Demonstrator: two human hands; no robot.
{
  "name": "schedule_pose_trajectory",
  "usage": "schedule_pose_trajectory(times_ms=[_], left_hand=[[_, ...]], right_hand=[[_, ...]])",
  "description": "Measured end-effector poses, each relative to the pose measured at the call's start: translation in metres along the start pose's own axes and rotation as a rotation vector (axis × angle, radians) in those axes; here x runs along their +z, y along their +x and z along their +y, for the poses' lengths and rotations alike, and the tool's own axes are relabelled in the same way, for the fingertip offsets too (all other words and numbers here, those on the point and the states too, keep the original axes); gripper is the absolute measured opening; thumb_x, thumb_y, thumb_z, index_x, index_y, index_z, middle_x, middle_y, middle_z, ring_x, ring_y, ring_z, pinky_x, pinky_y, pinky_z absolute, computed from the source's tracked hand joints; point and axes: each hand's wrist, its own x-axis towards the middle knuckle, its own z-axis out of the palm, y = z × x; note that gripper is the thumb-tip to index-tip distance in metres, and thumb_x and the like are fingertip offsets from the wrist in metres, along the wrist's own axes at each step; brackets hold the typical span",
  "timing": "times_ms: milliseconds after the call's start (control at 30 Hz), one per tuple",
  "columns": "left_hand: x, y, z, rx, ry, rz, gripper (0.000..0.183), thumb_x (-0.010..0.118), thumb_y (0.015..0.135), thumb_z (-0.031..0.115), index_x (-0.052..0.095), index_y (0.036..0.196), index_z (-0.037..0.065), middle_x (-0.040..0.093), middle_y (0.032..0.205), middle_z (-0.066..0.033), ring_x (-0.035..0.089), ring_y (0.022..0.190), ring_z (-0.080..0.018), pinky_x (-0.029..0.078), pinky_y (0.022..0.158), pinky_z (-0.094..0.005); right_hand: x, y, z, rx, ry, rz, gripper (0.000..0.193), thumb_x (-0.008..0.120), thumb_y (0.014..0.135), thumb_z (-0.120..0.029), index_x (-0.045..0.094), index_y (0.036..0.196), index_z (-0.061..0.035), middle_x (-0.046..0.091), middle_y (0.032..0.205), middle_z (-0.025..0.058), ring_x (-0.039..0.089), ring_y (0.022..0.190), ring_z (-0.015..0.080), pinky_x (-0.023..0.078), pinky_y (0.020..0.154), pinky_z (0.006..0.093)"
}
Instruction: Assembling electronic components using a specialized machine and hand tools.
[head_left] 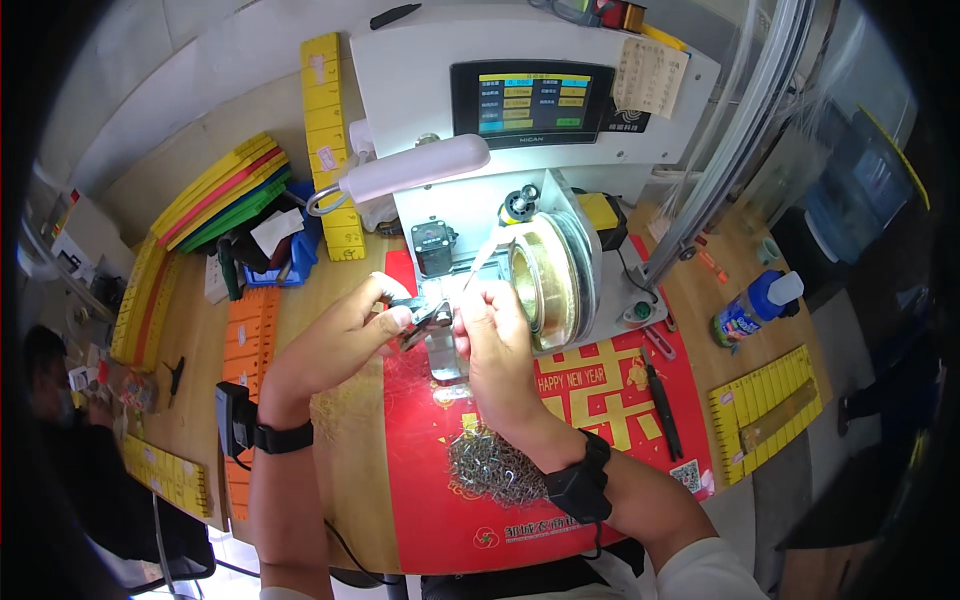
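Observation:
Both hands meet under the lamp, at the small work head of a white bench machine. My left hand is closed, thumb against fingers, on a small dark metal tool whose full shape is hidden by the fingers and glare. Just right of it, my right hand is pinched shut; what lies between its fingertips is too small to make out. Beside the right hand stands a wide spool with a gold-coloured winding. Below the hands lies a heap of small bent metal pieces on a red sheet.
A lilac lamp overhangs the work spot. Yellow divided trays and an orange one flank the machine. To the right are a black pen-like tool and a blue-capped bottle. Another person sits far left.

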Motion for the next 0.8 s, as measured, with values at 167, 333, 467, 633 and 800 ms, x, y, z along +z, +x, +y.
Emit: schedule_pose_trajectory(times_ms=[167, 333, 467, 633, 800], left_hand=[[0.0, -0.003, 0.007, -0.087, -0.131, -0.008, 0.018, 0.061, 0.103, 0.018, 0.057, 0.114, 0.005, 0.061, 0.096, -0.0025, 0.057, 0.086, -0.0085, 0.048, 0.077, -0.0276], [0.038, 0.005, 0.027, 0.496, 0.578, 0.393, 0.016, 0.07, 0.089, 0.005, 0.063, 0.103, 0.001, 0.064, 0.102, -0.015, 0.065, 0.096, -0.0281, 0.05, 0.08, -0.0371], [0.054, 0.01, 0.042, 0.535, 0.684, 0.468, 0.014, 0.071, 0.084, 0.003, 0.065, 0.096, 0.001, 0.065, 0.107, -0.0176, 0.063, 0.102, -0.0365, 0.048, 0.088, -0.044], [0.063, 0.008, 0.05, 0.526, 0.844, 0.513, 0.011, 0.072, 0.083, 0.001, 0.066, 0.092, 0.002, 0.067, 0.109, -0.0164, 0.062, 0.109, -0.0346, 0.045, 0.095, -0.0425], [0.085, 0.014, 0.045, 0.692, 0.931, 0.569, 0.013, 0.075, 0.077, 0.0, 0.065, 0.086, 0.004, 0.067, 0.11, -0.0147, 0.062, 0.107, -0.034, 0.045, 0.092, -0.0436]], right_hand=[[-0.002, 0.004, 0.011, -0.054, -0.049, -0.005, 0.017, 0.049, 0.11, -0.021, 0.052, 0.109, -0.0042, 0.052, 0.084, -0.0021, 0.046, 0.072, 0.0045, 0.042, 0.064, 0.0241], [-0.002, 0.005, 0.013, -0.121, -0.151, 0.02, 0.02, 0.049, 0.11, -0.02, 0.054, 0.107, -0.0016, 0.057, 0.088, 0.0006, 0.05, 0.075, 0.0084, 0.046, 0.068, 0.0283], [0.003, 0.005, 0.011, -0.06, -0.008, 0.048, 0.02, 0.048, 0.11, -0.02, 0.055, 0.109, -0.0003, 0.058, 0.094, 0.0023, 0.053, 0.084, 0.0096, 0.047, 0.074, 0.0281], [0.005, 0.004, 0.01, 0.084, 0.232, 0.034, 0.021, 0.048, 0.11, -0.019, 0.057, 0.11, -0.0006, 0.058, 0.097, 0.0022, 0.053, 0.09, 0.0093, 0.047, 0.078, 0.0271], [-0.006, 0.004, 0.006, 0.096, 0.207, 0.05, 0.02, 0.048, 0.109, -0.02, 0.056, 0.107, -0.0017, 0.055, 0.092, 0.001, 0.052, 0.087, 0.0076, 0.047, 0.076, 0.0275]])
